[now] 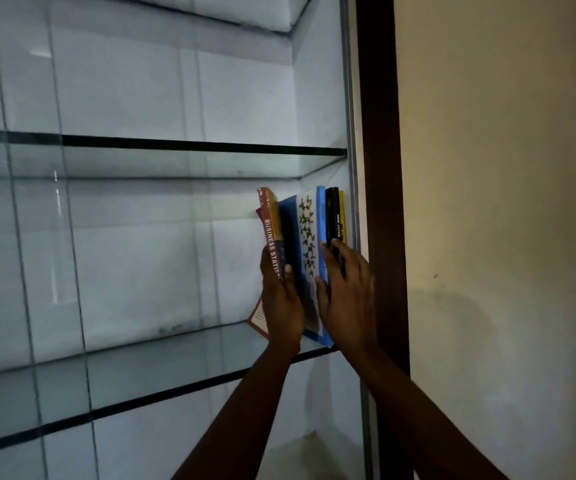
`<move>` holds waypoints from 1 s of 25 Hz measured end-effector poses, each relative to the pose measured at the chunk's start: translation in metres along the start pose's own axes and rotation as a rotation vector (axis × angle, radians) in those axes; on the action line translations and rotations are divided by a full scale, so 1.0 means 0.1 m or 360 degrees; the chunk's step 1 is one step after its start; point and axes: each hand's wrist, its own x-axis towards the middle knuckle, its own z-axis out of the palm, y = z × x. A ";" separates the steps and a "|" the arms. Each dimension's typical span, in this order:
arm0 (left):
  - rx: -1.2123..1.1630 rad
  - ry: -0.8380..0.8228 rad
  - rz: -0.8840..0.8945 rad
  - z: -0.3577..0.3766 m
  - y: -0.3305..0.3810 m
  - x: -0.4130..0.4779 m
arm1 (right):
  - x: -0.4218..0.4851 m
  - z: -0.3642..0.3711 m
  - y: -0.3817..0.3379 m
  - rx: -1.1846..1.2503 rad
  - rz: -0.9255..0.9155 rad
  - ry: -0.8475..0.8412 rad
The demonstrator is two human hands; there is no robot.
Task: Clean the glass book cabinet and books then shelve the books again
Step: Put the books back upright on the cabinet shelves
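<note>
A glass cabinet with a pale back panel (123,254), seen from slightly below. Its right side ends at a dark brown wooden frame (380,168), a tall straight post, with a plain cream wall (504,168) beyond it.

Two clear glass shelves with dark front edges run leftward from the frame. The upper shelf (175,157) is bare in view. The lower shelf (141,368) is smooth and faintly reflective, with a long bare stretch away from the frame.

Four books stand on the lower shelf, packed into the corner beside the frame. A thin yellow book (341,209) is nearest the frame. A black book (332,216) with white spine lettering touches it. Next is a blue book (309,220), angled so its white cover with a dark molecule pattern shows. Farthest from the frame is a red book (269,220), glossy and slightly tilted, with "Business Statistics" on its spine. Its lower corner sticks out on the side away from the frame.

The left hand (281,299) grips the red book low on its spine, thumb curled across the front. The right hand (347,292), just beside the frame, lies with fairly straight fingers pressed on the black and blue books and its thumb on the blue book's cover.
</note>
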 end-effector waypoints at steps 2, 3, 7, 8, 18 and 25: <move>-0.0032 -0.0118 0.0025 0.06 -0.09 0.01 | -0.23 0.03 0.04 0.0135 0.0003 -0.0087; -0.0054 -0.0163 0.0014 0.08 -0.15 0.03 | -0.39 0.06 0.03 0.0258 0.0075 -0.0175; 0.0003 -0.0360 -0.0005 0.12 -0.34 0.12 | -0.85 0.16 0.12 0.0795 0.0263 -0.0208; 0.0017 -0.0391 -0.0011 0.12 -0.34 0.12 | -0.88 0.16 0.12 0.0798 0.0272 -0.0202; -0.0406 -0.0518 -0.0728 0.28 -0.38 0.17 | -0.66 -0.17 0.14 0.0368 0.0204 -0.0602; -0.0130 -0.0730 -0.0408 0.04 0.07 0.07 | -0.61 -0.55 0.03 0.0847 0.0564 -0.0802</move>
